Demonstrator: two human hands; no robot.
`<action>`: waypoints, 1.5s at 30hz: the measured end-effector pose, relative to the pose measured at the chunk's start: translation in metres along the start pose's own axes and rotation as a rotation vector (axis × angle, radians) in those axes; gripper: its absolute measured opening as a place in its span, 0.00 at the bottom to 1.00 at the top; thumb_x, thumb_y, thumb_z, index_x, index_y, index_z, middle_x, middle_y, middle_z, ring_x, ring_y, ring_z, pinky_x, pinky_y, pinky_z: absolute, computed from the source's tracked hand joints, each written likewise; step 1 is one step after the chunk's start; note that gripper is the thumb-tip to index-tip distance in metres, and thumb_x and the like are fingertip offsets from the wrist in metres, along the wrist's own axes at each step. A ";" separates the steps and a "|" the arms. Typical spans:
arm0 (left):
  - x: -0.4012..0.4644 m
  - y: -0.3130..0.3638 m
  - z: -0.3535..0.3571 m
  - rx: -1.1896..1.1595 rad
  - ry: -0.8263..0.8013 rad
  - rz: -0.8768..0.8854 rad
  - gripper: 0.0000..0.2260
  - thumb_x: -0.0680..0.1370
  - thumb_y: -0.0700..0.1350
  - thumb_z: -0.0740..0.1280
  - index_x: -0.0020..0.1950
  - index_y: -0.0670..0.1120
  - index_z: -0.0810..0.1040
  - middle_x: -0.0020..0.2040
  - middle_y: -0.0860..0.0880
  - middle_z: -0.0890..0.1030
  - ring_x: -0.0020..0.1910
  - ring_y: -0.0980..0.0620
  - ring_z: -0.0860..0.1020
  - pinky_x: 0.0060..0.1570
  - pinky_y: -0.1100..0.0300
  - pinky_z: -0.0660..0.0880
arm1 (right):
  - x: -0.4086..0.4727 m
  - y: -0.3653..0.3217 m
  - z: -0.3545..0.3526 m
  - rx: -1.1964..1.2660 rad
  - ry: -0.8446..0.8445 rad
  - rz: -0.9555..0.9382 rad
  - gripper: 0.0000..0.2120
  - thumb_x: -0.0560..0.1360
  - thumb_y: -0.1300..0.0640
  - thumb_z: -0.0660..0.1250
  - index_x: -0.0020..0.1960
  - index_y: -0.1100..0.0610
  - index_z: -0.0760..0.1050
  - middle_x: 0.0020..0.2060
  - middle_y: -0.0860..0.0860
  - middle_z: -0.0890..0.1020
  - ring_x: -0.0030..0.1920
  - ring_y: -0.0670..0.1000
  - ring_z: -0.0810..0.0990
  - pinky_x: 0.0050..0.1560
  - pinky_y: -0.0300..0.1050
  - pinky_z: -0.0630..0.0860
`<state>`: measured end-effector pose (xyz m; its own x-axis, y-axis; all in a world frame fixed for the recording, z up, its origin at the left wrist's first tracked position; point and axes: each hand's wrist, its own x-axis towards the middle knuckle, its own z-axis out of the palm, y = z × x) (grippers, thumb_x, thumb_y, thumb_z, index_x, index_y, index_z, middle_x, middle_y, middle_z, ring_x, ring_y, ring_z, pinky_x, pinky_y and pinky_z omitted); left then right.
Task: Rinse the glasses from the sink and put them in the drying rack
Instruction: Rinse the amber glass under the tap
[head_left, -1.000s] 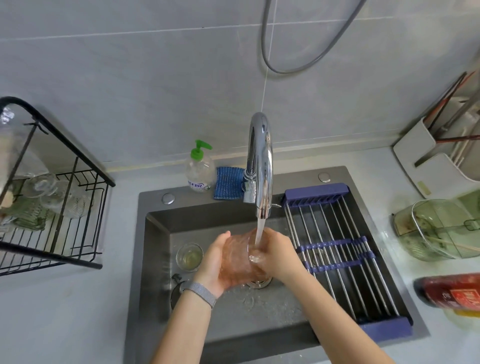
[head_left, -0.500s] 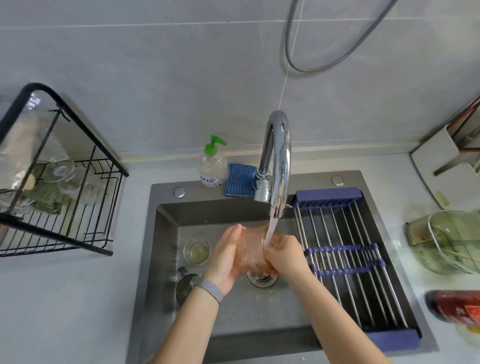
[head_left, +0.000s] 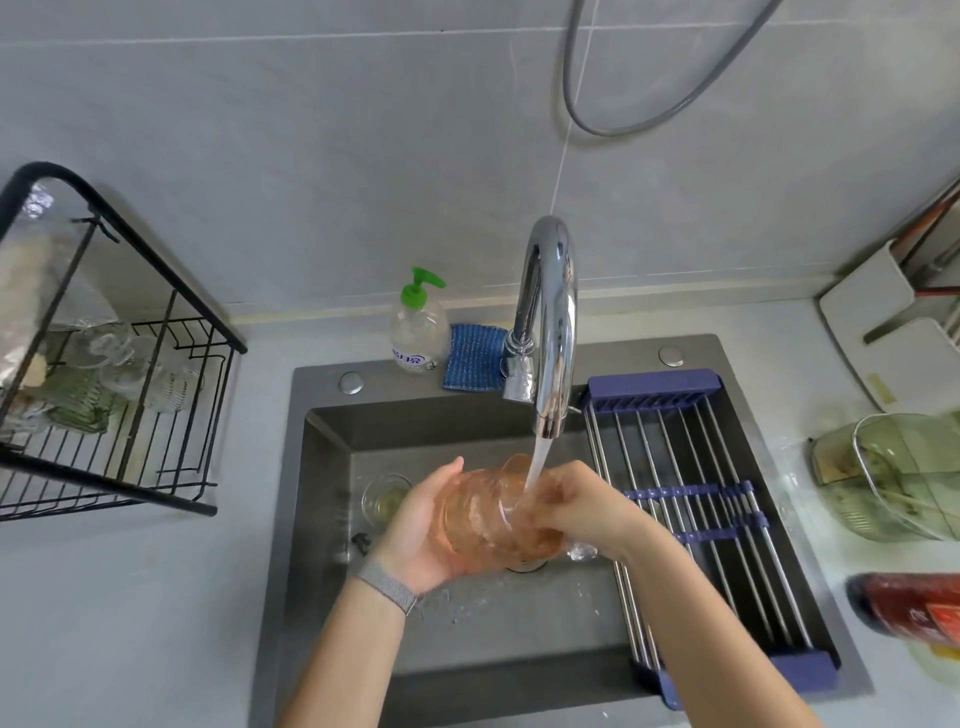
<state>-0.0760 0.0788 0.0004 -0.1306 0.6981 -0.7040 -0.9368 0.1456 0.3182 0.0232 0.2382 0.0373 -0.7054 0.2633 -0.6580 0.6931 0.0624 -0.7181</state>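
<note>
Pink ribbed glass (head_left: 488, 514) sat tilted over the sink (head_left: 332, 447) drain, under the water running from the chrome faucet (head_left: 550, 322). The left hand (head_left: 421, 535) cupped its side, fingers curled round it; the right hand (head_left: 582, 504) gripped its rim end, fingers bent on the glass. A small clear glass (head_left: 384, 498) stood on the sink floor near the left wall. Clear glasses lay in the black drying rack (head_left: 171, 395) at the counter's left edge.
</note>
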 end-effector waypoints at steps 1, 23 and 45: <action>-0.002 -0.006 0.000 -0.084 -0.065 0.034 0.27 0.75 0.48 0.71 0.72 0.41 0.71 0.68 0.35 0.73 0.67 0.34 0.72 0.68 0.31 0.62 | 0.004 0.000 0.002 -0.078 0.097 0.027 0.10 0.73 0.62 0.70 0.34 0.56 0.80 0.32 0.53 0.83 0.35 0.53 0.82 0.44 0.52 0.83; -0.030 -0.027 0.020 -0.068 0.342 0.093 0.26 0.76 0.66 0.59 0.46 0.44 0.81 0.32 0.46 0.80 0.24 0.50 0.76 0.20 0.64 0.72 | -0.031 -0.008 0.042 0.435 0.141 0.069 0.26 0.79 0.35 0.54 0.61 0.53 0.76 0.51 0.56 0.84 0.45 0.56 0.86 0.47 0.51 0.84; -0.107 -0.080 0.004 0.711 0.310 0.267 0.18 0.83 0.54 0.54 0.54 0.48 0.82 0.54 0.50 0.82 0.49 0.51 0.78 0.48 0.56 0.74 | -0.101 0.032 0.106 0.829 0.205 -0.068 0.34 0.66 0.37 0.75 0.65 0.57 0.74 0.53 0.58 0.84 0.52 0.59 0.85 0.60 0.60 0.78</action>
<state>0.0138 -0.0047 0.0527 -0.5013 0.5619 -0.6580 -0.4453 0.4845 0.7530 0.1013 0.1115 0.0569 -0.6458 0.4581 -0.6108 0.2620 -0.6184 -0.7409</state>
